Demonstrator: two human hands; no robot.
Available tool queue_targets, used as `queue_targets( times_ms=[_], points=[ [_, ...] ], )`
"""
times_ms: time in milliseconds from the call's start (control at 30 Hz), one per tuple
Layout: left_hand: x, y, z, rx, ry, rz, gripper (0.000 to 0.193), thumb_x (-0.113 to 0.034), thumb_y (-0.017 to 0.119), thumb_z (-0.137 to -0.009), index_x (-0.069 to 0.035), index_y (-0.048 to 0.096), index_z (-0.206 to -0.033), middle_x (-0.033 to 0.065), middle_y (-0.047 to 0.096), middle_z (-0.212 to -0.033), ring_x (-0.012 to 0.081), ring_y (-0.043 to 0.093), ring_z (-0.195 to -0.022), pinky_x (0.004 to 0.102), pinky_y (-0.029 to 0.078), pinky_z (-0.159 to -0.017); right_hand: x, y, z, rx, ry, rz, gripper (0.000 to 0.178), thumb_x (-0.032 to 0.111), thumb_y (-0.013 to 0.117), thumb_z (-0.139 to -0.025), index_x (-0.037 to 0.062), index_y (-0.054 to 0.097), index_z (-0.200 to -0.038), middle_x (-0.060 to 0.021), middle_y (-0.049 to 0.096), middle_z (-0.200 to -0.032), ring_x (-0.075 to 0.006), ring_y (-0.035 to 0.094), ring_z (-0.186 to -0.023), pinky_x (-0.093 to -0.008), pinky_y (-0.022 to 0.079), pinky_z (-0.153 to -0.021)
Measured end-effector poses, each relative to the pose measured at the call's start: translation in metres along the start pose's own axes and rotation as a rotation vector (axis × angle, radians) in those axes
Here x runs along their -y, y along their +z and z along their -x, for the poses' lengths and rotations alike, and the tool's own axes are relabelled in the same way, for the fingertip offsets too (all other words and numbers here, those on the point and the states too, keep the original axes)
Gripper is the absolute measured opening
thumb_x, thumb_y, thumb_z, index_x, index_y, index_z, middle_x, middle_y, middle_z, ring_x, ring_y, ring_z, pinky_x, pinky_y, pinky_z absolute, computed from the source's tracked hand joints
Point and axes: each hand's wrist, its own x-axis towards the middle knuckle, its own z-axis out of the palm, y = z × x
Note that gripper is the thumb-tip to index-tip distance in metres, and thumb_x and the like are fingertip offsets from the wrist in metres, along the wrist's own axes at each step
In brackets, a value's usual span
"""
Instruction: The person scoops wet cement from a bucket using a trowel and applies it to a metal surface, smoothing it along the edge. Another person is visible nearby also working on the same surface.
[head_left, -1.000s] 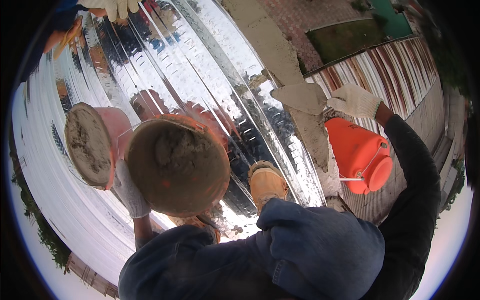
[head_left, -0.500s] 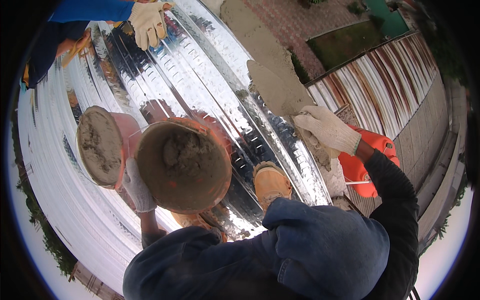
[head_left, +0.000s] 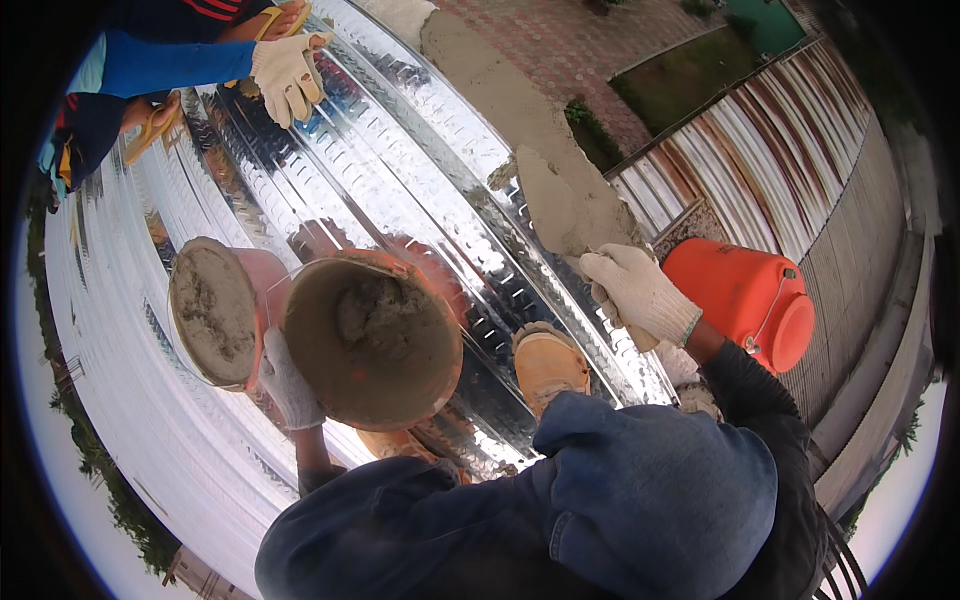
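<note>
R glove (head_left: 640,292) off-wht, mortar (head_left: 485,60) gry-brn, jug (head_left: 728,292) orange-red, far roof (head_left: 750,150) rust/wht-striped

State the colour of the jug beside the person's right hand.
The jug is orange-red, best seen in the head view.

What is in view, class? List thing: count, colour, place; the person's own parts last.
Fuller bucket: one, pinkish, left
Emptier bucket: one, orange, left of centre
Trowel: one, mortar-grey, right of centre
Mortar strip: one, grey, top centre
Jug: one, orange, right
Sheeting: count unclear, silver, underfoot
Rusty roof: one, brown-white, upper right
Paving: one area, reddish, top
Grass: one patch, green, top
Co-worker's hand: one, white-gloved, upper left
Sandals: two, yellow, upper left
Boots: two, tan, lower centre
Jeans: one pair, blue, bottom
Left hand: one, white-gloved, at emptier bucket
Right hand: one, white-gloved, on trowel
</note>
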Motion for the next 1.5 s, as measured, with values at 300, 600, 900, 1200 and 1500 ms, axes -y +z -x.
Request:
queue_targets(
  times_ms=[300,600,900,1200,1500],
  points=[
    [-0.015,0.012,0.003,0.023,0.014,-0.022,0.040,-0.038,0.060,-0.124,-0.004,0.072,-0.106,0.0003,0.072,-0.100,0.0091,0.062,-0.086,0.0297,0.055,-0.078,0.023,-0.055,-0.002,0.032,-0.129,0.048,0.038,0.034,0.064,-0.114,-0.0017,0.067,-0.102,-0.0039,0.064,-0.078,-0.0112,0.063,-0.063,-0.0324,0.051,-0.058],
    [-0.011,0.015,0.015,0.010,0.078,0.032,0.033,-0.028,0.061,-0.124,-0.003,0.072,-0.104,-0.0013,0.071,-0.095,0.0073,0.061,-0.084,0.0286,0.054,-0.076,0.010,-0.034,0.016,0.107,-0.188,0.107,0.031,0.031,0.071,-0.107,0.0028,0.064,-0.096,-0.0022,0.062,-0.075,-0.0120,0.060,-0.061,-0.0316,0.049,-0.055],
    [0.013,-0.009,0.006,0.019,0.152,-0.162,0.030,-0.024,0.063,-0.122,0.003,0.074,-0.115,0.0026,0.075,-0.111,0.0102,0.066,-0.101,0.0309,0.057,-0.089,0.019,-0.044,0.017,-0.009,-0.202,0.153,0.031,0.029,0.066,-0.108,0.0001,0.070,-0.097,-0.0029,0.064,-0.072,-0.0120,0.061,-0.057,-0.0317,0.049,-0.054],
    [-0.026,0.037,0.047,0.015,0.136,-0.022,0.031,-0.027,0.066,-0.122,0.002,0.076,-0.128,0.0010,0.076,-0.110,0.0084,0.067,-0.098,0.0286,0.057,-0.085,0.028,-0.026,0.038,-0.015,-0.311,0.497,0.029,0.025,0.068,-0.107,-0.0031,0.069,-0.115,-0.0121,0.069,-0.088,-0.0236,0.070,-0.077,-0.0411,0.055,-0.071],
    [-0.083,0.075,0.099,0.034,0.166,-0.213,0.028,-0.027,0.073,-0.118,-0.001,0.080,-0.110,-0.0049,0.064,-0.086,0.0056,0.053,-0.082,0.0279,0.048,-0.073,0.069,0.027,0.049,0.060,-1.051,1.363,0.027,0.023,0.082,-0.098,0.0042,0.071,-0.113,-0.0129,0.075,-0.087,-0.0319,0.080,-0.083,-0.0449,0.063,-0.074]
  ],
)
